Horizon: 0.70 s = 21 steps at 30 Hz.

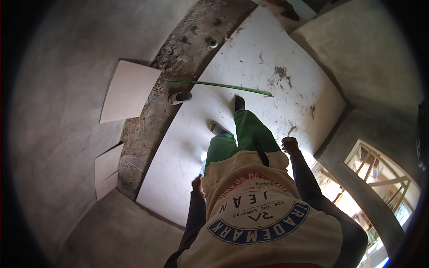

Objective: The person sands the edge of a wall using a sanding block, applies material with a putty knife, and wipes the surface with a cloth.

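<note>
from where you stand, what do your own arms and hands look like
The left sleeve and right sleeve are long and dark, navy or black, with no markings visible. The left hand and right hand look bare, without gloves.

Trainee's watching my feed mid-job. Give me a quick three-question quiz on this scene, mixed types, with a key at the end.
1. Multiple choice: along which side of the white floor does the rubble run, as the wearer sees it?
A) Left
B) Right
C) Through its middle

2. True or false: the left hand and the right hand are both apart from the green strip.

3. Fill in: the larger pale panel leans against the ____.

Key:
1. A
2. True
3. Wall
</note>
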Available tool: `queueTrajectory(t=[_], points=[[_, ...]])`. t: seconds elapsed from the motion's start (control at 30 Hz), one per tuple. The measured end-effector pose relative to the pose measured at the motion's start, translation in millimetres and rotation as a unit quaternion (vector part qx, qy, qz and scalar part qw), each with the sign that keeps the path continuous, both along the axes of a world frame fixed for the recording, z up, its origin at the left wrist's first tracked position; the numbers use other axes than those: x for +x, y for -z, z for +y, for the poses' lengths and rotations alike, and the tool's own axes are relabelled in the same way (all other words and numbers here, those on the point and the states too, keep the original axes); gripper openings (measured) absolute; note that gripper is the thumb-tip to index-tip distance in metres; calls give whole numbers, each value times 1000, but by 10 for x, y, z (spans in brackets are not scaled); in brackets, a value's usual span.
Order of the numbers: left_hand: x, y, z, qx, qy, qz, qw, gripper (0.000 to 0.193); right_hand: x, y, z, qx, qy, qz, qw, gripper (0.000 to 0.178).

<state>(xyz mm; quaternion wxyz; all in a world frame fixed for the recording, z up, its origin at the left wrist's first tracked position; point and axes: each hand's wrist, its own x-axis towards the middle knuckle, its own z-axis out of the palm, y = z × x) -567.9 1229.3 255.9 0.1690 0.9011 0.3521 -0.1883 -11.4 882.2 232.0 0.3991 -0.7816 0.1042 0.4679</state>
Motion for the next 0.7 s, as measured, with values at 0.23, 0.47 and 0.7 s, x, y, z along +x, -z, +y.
queueTrajectory(t=[0.23,0.47,0.7], points=[[2969,-855,662,-315,-637,-213,671,50,779,126,-1655,-254,75,118,957,16],[4205,-748,1308,-349,-525,-135,764,53,1689,702,-625,-167,139,82,973,21],[4977,-248,1273,-316,-329,103,884,32,3016,1004,496,-135,-247,-95,955,20]])
